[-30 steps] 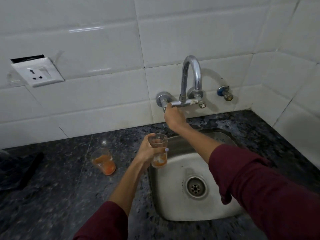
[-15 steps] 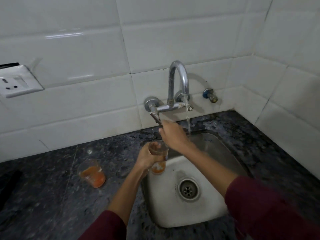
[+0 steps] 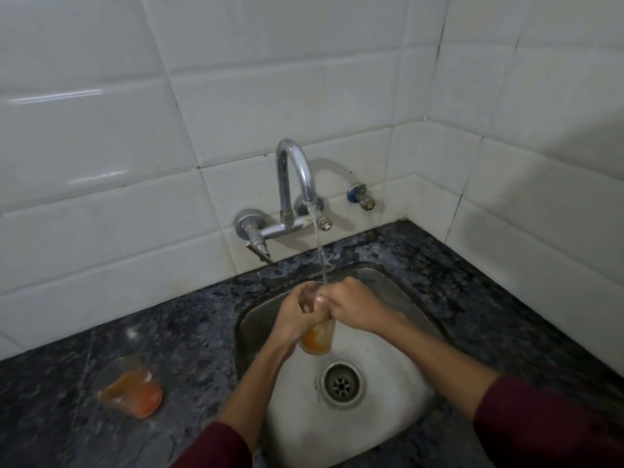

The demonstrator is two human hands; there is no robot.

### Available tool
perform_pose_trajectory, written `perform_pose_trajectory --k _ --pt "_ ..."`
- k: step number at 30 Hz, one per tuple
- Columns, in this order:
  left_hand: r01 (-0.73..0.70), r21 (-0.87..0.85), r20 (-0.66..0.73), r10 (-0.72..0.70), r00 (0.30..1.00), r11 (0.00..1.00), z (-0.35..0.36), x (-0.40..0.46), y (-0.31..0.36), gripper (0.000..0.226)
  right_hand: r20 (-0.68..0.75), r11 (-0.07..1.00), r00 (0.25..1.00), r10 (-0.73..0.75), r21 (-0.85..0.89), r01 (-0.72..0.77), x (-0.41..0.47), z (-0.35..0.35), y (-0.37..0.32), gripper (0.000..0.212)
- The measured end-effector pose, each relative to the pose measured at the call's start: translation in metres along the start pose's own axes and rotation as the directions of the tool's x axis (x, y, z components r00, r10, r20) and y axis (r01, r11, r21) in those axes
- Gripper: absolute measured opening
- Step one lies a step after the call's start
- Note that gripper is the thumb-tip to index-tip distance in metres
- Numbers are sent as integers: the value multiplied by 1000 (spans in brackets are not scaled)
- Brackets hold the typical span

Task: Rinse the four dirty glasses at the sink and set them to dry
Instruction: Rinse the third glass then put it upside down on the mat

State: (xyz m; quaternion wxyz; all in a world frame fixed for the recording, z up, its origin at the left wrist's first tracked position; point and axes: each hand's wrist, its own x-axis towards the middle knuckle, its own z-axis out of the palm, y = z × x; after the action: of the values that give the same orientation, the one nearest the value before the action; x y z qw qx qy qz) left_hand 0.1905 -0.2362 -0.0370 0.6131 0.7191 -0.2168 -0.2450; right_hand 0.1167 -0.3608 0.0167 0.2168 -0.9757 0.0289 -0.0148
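Water runs in a thin stream from the curved chrome wall tap down to the rim of a clear drinking glass with orange residue in its bottom, which is held over the square steel sink. The left hand grasps this glass around its side, fingers curled about it. The right hand also grips the glass near its rim, thumb lying against the wall; whether its fingers reach inside cannot be told. Both forearms come from dark red sleeves.

A second clear glass smeared with orange residue stands on the dark speckled stone counter to the left of the sink, well apart from the hands; it looks blurred. The round metal drain sits in the basin just below the held glass. White glossy tiles cover the wall, and a small brass valve with a blue collar sticks out to the right of the tap.
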Motion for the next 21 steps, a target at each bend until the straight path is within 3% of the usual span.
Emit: perform_pose_trajectory --k 5,7,9,12,15,18,20,21 --pt "-14 -22 -238 8 971 1000 -16 -1 -11 67 -140 922 951 275 320 -219 24 -6 -5 23" --pt "-29 -224 -301 -41 953 974 -14 -6 -16 53 -147 827 917 370 501 -253 30 -8 -8 26" --pt "-58 -516 -338 -141 930 855 -5 -8 -12 36 -88 708 924 372 671 -222 33 -9 -13 25" --pt "-11 -733 -262 -267 927 681 -2 -1 -10 27 6 719 992 129 688 -97 29 -4 -10 13" --pt "285 -760 49 -386 921 584 -14 1 -11 40 54 870 992 -115 487 75 17 8 1 16" --pt "434 -697 118 -506 854 571 -18 3 -19 33 70 895 992 -106 441 64 13 22 12 9" --pt "348 -744 56 -466 883 570 -13 4 -22 29 52 829 998 26 557 -50 16 26 7 5" --pt "258 -762 -8 -407 913 594 -9 4 -22 22 67 727 991 120 674 -133 18 25 3 3"
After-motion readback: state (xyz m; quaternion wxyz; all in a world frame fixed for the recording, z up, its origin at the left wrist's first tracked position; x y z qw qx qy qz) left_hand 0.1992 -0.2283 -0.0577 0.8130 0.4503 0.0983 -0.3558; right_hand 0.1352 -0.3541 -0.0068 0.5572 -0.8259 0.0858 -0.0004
